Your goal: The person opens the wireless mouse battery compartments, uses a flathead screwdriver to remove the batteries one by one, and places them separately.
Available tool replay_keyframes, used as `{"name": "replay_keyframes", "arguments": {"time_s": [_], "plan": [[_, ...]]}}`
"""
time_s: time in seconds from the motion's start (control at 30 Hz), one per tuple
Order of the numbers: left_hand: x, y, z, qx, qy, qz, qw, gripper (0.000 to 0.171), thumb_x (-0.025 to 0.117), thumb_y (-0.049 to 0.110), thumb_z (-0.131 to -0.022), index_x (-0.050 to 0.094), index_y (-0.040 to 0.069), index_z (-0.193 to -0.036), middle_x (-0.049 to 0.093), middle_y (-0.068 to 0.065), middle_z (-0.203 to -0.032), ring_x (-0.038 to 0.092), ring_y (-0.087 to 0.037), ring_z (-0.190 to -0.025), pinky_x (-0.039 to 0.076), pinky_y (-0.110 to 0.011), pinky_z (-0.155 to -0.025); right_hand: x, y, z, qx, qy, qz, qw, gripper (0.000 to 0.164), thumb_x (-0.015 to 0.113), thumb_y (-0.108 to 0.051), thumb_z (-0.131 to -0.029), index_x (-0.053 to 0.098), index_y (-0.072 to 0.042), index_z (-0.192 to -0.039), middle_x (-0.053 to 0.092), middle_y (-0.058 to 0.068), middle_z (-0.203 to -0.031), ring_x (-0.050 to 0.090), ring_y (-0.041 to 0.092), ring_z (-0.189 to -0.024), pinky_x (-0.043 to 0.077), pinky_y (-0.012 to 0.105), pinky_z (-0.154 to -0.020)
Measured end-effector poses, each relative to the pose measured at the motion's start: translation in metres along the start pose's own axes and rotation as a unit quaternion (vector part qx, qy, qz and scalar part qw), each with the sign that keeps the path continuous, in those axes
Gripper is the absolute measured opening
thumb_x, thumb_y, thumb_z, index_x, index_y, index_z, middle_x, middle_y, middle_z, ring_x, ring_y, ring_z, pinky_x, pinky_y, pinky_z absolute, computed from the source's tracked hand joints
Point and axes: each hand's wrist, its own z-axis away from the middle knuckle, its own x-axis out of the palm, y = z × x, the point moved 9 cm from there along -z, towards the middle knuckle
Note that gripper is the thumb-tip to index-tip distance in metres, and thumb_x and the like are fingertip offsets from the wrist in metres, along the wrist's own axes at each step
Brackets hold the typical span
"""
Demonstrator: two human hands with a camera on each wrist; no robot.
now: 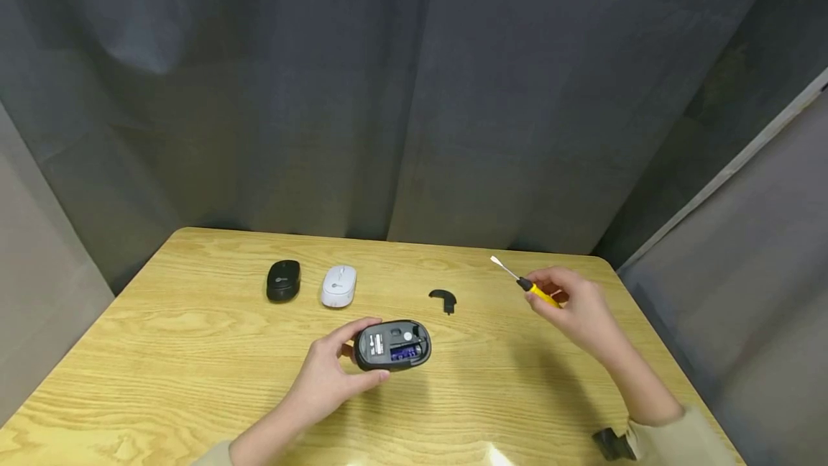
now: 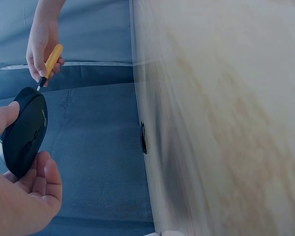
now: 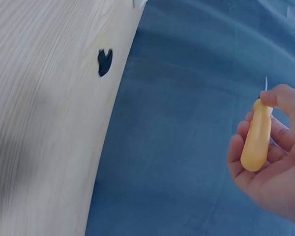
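Note:
My left hand grips a black computer mouse by its end, thumb on the near side and fingers on the far side. The mouse's underside faces up, and a blue battery shows in its uncovered compartment. In the left wrist view the mouse's dark top shell is seen. My right hand holds a yellow-handled screwdriver, its flat metal tip pointing up and left, apart from the mouse. The right wrist view shows the yellow handle between thumb and fingers. A black curved battery cover lies on the table between the hands.
A black mouse and a white mouse stand side by side at the back left of the wooden table. Grey curtains hang behind its far edge. A dark object is by the right sleeve.

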Motion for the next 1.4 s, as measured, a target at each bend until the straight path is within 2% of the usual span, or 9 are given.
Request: {"name": "replay_keyframes", "arguments": {"time_s": [0.27,0.43,0.73,0.93,1.2,1.4], "plan": [[-0.001,0.002,0.000,0.001,0.001,0.000,1.0000,0.064,0.088,0.022,-0.062,0.060,0.033,-0.119,0.064,0.003,-0.116,0.057,-0.018,-0.082,0.049,-0.025,-0.069,0.000,-0.026,0.004,-0.034,-0.004,-0.033,0.999,0.027,0.078,-0.009,-0.076,0.068,-0.016,-0.100,0.064,-0.010,-0.080,0.058,0.003,-0.073,0.054,0.021,-0.060],[-0.003,0.003,0.000,0.006,0.001,0.006,1.0000,0.066,0.088,0.023,-0.061,0.060,0.030,-0.121,0.063,0.004,-0.118,0.057,-0.018,-0.083,0.050,-0.025,-0.069,0.002,-0.036,0.007,-0.029,-0.007,-0.072,0.997,0.028,0.078,-0.006,-0.075,0.066,-0.013,-0.098,0.065,-0.008,-0.080,0.060,0.003,-0.071,0.053,0.020,-0.059],[-0.005,0.007,-0.002,0.022,0.005,-0.013,0.9997,0.065,0.088,0.027,-0.063,0.060,0.029,-0.122,0.062,0.005,-0.120,0.058,-0.017,-0.085,0.048,-0.031,-0.080,0.015,-0.049,0.016,-0.034,-0.010,-0.121,0.992,0.028,0.079,-0.004,-0.074,0.064,-0.017,-0.094,0.065,-0.010,-0.078,0.059,0.005,-0.066,0.053,0.022,-0.058],[-0.004,0.007,-0.002,0.030,-0.003,-0.010,0.9995,0.066,0.087,0.028,-0.064,0.059,0.024,-0.124,0.061,0.003,-0.123,0.059,-0.019,-0.088,0.051,-0.030,-0.078,0.026,-0.060,0.024,-0.047,-0.023,-0.134,0.990,0.027,0.077,-0.006,-0.076,0.064,-0.021,-0.095,0.064,-0.013,-0.077,0.057,0.005,-0.067,0.053,0.022,-0.059],[-0.004,0.007,-0.002,0.037,-0.007,-0.001,0.9993,0.064,0.086,0.023,-0.066,0.058,0.025,-0.123,0.061,0.000,-0.123,0.063,-0.016,-0.085,0.053,-0.027,-0.076,0.032,-0.069,0.033,-0.065,-0.027,-0.144,0.987,0.030,0.077,-0.003,-0.074,0.066,-0.023,-0.094,0.066,-0.011,-0.081,0.058,0.004,-0.069,0.054,0.022,-0.062],[-0.003,0.007,-0.004,0.040,-0.011,0.000,0.9991,0.064,0.086,0.025,-0.065,0.058,0.027,-0.123,0.060,0.000,-0.125,0.062,-0.016,-0.086,0.054,-0.028,-0.074,0.036,-0.073,0.036,-0.086,-0.027,-0.153,0.984,0.029,0.078,-0.001,-0.073,0.070,-0.018,-0.095,0.068,-0.006,-0.088,0.061,0.005,-0.072,0.054,0.019,-0.063]]}}
